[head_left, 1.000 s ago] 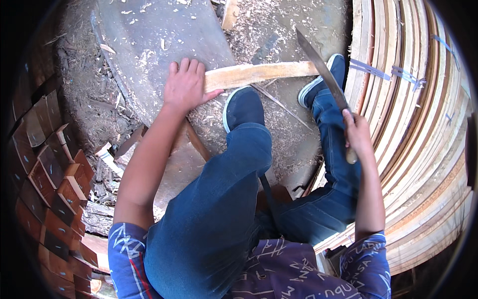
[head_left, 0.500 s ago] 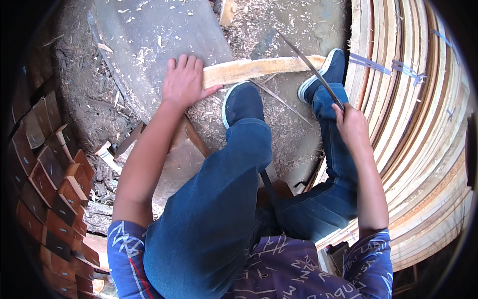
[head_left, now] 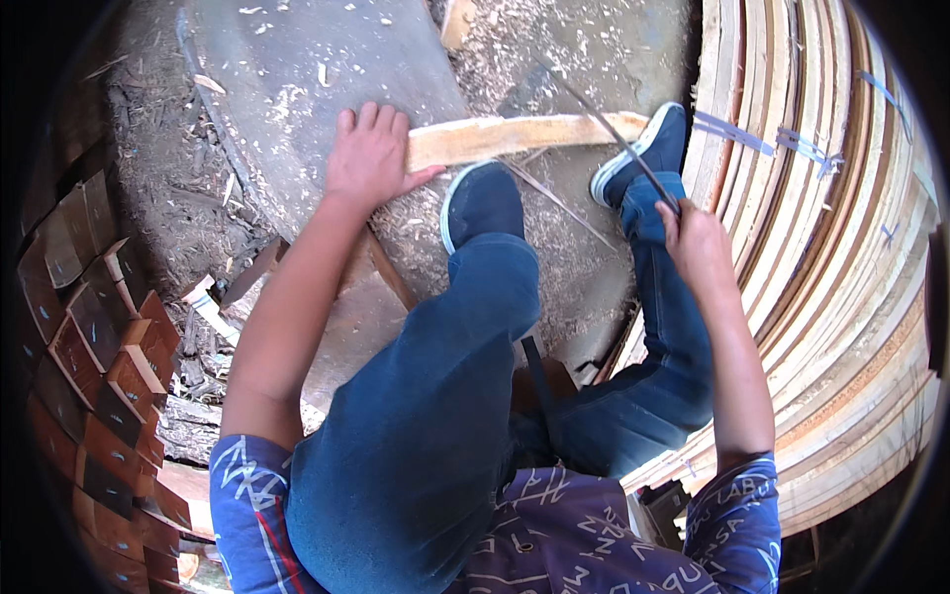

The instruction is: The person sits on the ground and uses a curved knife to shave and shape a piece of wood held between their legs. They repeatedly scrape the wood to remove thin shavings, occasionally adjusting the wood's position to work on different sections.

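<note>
Left hand [head_left: 371, 158] presses flat on the plank [head_left: 515, 137]; right hand [head_left: 698, 243] clenches the long knife [head_left: 614, 134], blade meeting wood; the chopping stroke needs steady aim

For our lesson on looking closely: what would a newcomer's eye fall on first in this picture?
First, the long blade in the right hand, slanting over the pale wooden strip at top centre. The left hand presses flat on that strip's left end. Next come the stacked wooden strips curving down the right side.
</note>
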`<state>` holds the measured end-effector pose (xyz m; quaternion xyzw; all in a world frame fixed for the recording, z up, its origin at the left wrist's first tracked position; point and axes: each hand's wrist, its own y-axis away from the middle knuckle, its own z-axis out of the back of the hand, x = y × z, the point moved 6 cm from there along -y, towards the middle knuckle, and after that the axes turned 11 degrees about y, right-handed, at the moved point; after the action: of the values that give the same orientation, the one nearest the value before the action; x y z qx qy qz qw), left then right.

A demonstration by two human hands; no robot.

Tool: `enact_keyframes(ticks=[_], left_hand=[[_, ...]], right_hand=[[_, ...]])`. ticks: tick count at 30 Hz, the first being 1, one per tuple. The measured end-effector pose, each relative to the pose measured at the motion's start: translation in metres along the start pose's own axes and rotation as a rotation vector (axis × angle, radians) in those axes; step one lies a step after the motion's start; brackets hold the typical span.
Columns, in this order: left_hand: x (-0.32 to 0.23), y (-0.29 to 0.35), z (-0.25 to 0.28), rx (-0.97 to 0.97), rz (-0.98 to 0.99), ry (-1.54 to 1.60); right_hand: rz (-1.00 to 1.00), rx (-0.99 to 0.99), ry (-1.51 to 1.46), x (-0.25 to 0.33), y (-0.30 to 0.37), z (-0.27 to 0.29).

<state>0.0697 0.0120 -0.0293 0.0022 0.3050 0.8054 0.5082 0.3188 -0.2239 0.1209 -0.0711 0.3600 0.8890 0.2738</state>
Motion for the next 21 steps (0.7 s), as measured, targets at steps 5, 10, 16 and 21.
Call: enact_keyframes(ticks=[5,10,16,21], left_hand=[[0.0,0.023,-0.007,-0.082,-0.02,0.055],[-0.011,0.006,-0.001,-0.051,-0.038,0.06],[-0.006,0.009,-0.006,0.102,0.03,0.038],[0.003,0.019,-0.007,-0.097,-0.022,0.029]], right_hand=[[0.042,-0.1,-0.182,0.044,0.005,0.065],[-0.148,0.143,-0.09,-0.003,0.021,-0.052],[-0.11,0.045,-0.173,0.001,0.001,0.01],[-0.186,-0.031,-0.382,0.018,0.001,0.041]])
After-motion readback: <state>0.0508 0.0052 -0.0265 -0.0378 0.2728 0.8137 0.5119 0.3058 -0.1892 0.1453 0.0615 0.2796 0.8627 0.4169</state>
